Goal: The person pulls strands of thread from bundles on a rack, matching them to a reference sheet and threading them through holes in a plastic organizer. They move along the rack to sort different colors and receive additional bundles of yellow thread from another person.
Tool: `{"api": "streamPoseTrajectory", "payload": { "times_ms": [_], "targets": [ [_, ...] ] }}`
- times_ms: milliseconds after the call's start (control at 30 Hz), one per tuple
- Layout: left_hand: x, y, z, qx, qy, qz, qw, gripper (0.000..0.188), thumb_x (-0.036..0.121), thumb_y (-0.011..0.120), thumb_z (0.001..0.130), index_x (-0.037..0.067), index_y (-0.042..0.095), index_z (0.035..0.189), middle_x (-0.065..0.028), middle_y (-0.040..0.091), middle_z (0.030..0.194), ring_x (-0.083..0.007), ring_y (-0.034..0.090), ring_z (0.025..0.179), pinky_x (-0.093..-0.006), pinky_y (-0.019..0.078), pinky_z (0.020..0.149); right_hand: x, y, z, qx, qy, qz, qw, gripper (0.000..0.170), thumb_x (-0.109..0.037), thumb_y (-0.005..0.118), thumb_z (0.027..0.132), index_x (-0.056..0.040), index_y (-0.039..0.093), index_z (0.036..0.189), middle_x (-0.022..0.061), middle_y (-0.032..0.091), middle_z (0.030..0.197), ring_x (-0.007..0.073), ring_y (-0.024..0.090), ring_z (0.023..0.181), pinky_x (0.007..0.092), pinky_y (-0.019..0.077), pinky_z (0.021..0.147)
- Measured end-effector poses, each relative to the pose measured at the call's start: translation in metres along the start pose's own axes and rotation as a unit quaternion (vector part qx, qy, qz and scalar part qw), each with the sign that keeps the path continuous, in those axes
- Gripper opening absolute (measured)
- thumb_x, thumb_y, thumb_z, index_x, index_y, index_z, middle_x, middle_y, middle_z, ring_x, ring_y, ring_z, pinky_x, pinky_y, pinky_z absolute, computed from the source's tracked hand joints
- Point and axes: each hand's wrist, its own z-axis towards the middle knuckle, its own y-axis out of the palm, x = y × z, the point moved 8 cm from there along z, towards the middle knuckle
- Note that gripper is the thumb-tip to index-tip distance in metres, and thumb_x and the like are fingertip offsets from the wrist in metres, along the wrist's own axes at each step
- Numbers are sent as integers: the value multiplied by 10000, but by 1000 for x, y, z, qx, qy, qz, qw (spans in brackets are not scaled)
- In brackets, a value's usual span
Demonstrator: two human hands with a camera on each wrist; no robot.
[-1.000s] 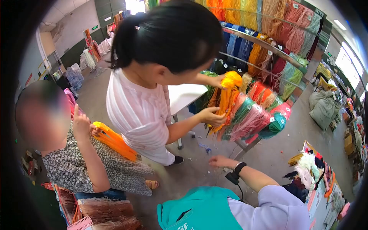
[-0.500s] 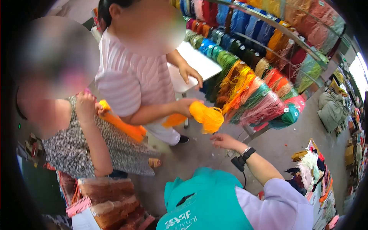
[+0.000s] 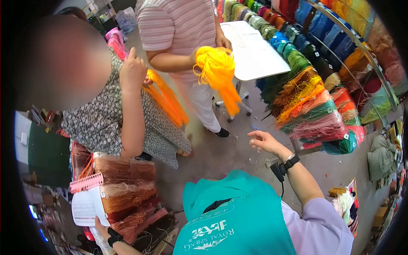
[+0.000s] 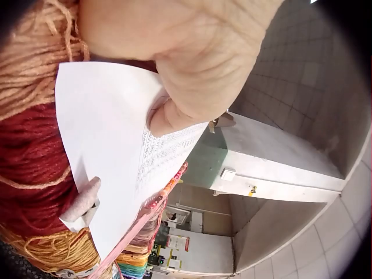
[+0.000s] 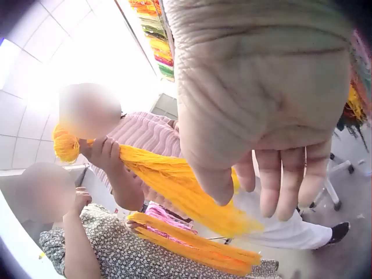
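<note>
At the lower left, my left hand point(image 3: 102, 229) pinches the edge of a printed white sheet point(image 3: 87, 208) with a pink spiral binding point(image 3: 86, 182). In the left wrist view the thumb of that hand point(image 4: 180, 64) lies on the printed face of the sheet point(image 4: 116, 128); most of its fingers are hidden. My right hand point(image 3: 267, 143) is held out over the floor, empty, fingers loosely extended; the right wrist view shows its palm point(image 5: 261, 99). Beyond it, a person in a striped top holds a yellow-orange skein point(image 3: 216, 68). Another, in a patterned dress, holds orange yarn point(image 3: 165, 100).
Brown and rust skeins point(image 3: 127, 187) hang beside the sheet. At the right stands a rack of coloured yarn point(image 3: 314, 114), with a white table point(image 3: 255, 55) next to it. Grey sacks point(image 3: 380, 157) lie at the far right; a shoe point(image 3: 221, 133) is on the floor.
The striped-top person has drawn the yellow-orange skein from the rack and stands farther back, holding it up. My view has swung, bringing my left hand and the sheet into sight.
</note>
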Motion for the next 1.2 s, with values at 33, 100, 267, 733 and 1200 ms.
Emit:
{"api": "streamPoseTrajectory", "payload": {
  "times_ms": [33, 100, 267, 733, 1200],
  "targets": [
    [2, -2, 7, -33, 20, 28, 999, 312, 207, 565, 981, 19, 603, 1227, -80, 684, 1092, -219, 679, 935, -327, 565, 778, -8, 4, 3, -9, -7, -3, 1000, 434, -232, 662, 930, -33, 579, 1307, 6, 634, 834, 80, 574, 727, 239, 470, 643],
    [4, 2, -3, -25, 21, 28, 999, 298, 213, 563, 987, 16, 611, 1206, -80, 682, 1092, -210, 673, 946, -326, 563, 781, -24, 18, 11, -30, -18, -10, 999, 437, -236, 661, 931, -33, 579, 1309, 8, 635, 838, 80, 578, 750, 235, 473, 661],
    [2, 29, -27, 17, -11, -34, 999, 299, 200, 559, 990, -18, 622, 1184, -102, 687, 1093, -227, 676, 956, -355, 552, 858, -63, 66, 39, -104, -76, -99, 987, 450, -226, 653, 932, -21, 564, 1323, 27, 655, 871, 97, 614, 796, 259, 495, 695],
    [-5, 58, -67, 72, 13, -80, 994, 370, 78, 589, 924, -74, 555, 1259, -165, 672, 1163, -304, 681, 1026, -444, 571, 896, -229, 316, -14, -475, -318, -180, 801, 257, -233, 649, 923, -40, 649, 1093, 121, 682, 986, 267, 671, 902, 382, 541, 802],
    [20, 120, -114, 100, 26, -160, 982, 453, 231, 480, 1055, -93, 466, 1371, -179, 602, 1320, -277, 630, 1162, -403, 539, 961, -350, 622, 81, -207, -632, -264, 698, 579, -277, 693, 819, -24, 545, 1319, 209, 596, 1247, 389, 534, 1199, 476, 419, 1023]
  ]
}}
